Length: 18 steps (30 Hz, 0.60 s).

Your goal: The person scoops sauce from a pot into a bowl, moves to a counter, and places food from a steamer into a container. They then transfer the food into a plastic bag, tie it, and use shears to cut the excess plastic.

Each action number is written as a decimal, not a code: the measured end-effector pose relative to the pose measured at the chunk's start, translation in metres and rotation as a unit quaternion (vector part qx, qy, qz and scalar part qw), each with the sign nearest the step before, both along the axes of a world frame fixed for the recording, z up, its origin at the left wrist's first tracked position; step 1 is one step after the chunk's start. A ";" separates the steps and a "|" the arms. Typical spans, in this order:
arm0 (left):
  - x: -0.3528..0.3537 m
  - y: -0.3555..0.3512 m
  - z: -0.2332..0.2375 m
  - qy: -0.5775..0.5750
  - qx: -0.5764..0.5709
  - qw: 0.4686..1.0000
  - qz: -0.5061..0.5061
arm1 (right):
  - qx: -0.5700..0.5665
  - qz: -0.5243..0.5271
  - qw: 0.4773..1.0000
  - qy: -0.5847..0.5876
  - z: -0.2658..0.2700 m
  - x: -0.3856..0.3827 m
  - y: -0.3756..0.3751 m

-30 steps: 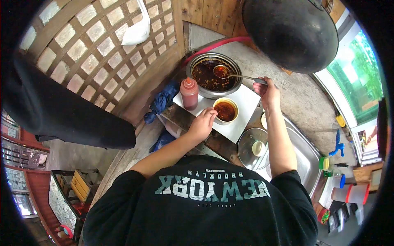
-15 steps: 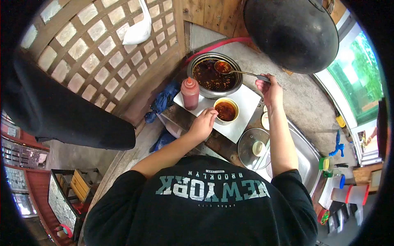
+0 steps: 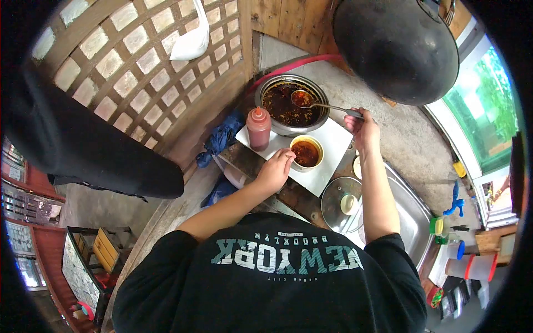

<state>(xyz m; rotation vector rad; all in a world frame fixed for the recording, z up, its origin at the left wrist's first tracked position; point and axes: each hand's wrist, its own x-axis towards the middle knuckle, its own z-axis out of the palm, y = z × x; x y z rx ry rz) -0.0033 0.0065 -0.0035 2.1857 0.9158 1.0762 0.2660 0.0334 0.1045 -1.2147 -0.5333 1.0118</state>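
My right hand [image 3: 363, 129] is closed around the grey handle of a ladle [image 3: 332, 107]. Its bowl holds dark red sauce and sits at the surface of the metal pot [image 3: 265, 121], which contains dark, oily sauce with bits floating in it. With closed fingers, my left hand [image 3: 276, 171] grips the left rim of a small pale bowl [image 3: 306, 167] of reddish-brown sauce. That bowl stands on a white board [image 3: 327, 161] in front of the pot. Left of it is an upright squeeze bottle [image 3: 259, 130] of red sauce.
A glass lid [image 3: 335, 208] lies right of the board, beside a metal sink [image 3: 412, 225] with a blue tap [image 3: 455, 201]. A big black wok [image 3: 397, 53] hangs at upper right. Blue plastic bags [image 3: 222, 136] are left of the board.
The ladle's bowl sits slightly lower in the view, and my right hand has shifted a little toward me. My left hand stays at the small bowl. The camera view has moved slightly.
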 end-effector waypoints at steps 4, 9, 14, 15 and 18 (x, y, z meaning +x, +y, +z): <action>0.000 0.000 0.001 -0.006 0.004 1.000 -0.005 | 0.019 -0.002 1.000 -0.003 0.010 -0.002 -0.001; 0.000 -0.001 0.002 -0.005 -0.001 1.000 -0.001 | 0.004 0.005 1.000 0.011 -0.006 0.000 0.002; -0.001 -0.001 0.004 -0.006 -0.017 1.000 -0.009 | 0.001 0.007 1.000 0.003 -0.026 -0.003 0.002; -0.001 -0.001 0.004 -0.006 -0.016 1.000 -0.010 | -0.002 0.005 1.000 0.002 -0.026 -0.003 0.001; -0.001 -0.001 0.004 -0.006 -0.016 1.000 -0.010 | -0.001 0.002 1.000 -0.004 -0.020 -0.002 -0.002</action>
